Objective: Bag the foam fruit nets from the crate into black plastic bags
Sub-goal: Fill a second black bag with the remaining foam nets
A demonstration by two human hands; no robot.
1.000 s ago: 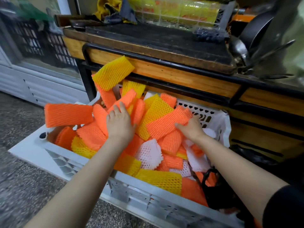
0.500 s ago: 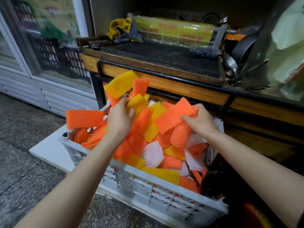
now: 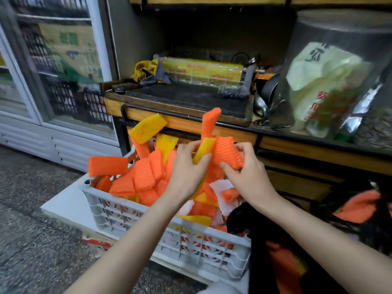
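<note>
Lifts a small bunch of soft orange and yellow foam fruit nets (image 3: 224,151) just above the grey plastic crate with holes in its sides (image 3: 148,217). Grips the yellow part of the bunch with the left hand (image 3: 186,172), fingers (image 3: 203,159) curled and clamped round it. Pinches the orange part with the right hand (image 3: 248,177), fingers (image 3: 244,148) clamped on it too. Holds one long orange net sticking straight up out of the bunch.

Looks like the grab-and-lift part of the job. Needs a short swing down and to the right next, into the floppy black plastic bag (image 3: 265,240) touching the crate's near right corner, under the right arm. Shows orange inside that bag, so likely some nets in there already. Shows a second dark plastic bag (image 3: 377,234) further right, with an orange net (image 3: 358,209) poking out of the top.

Leaves a lot to do. Shows a big heap of orange, yellow and white nets (image 3: 140,177) piled higher than the crate's rim, a few leaning on the brown wooden desk (image 3: 186,120) behind. Looks more like the early or middle part than the end. Hard to tell how full the bags are, with most of each one dark or out of view.

Could spill light nets over the rim on the way, so better to keep the bunch tight.
</note>
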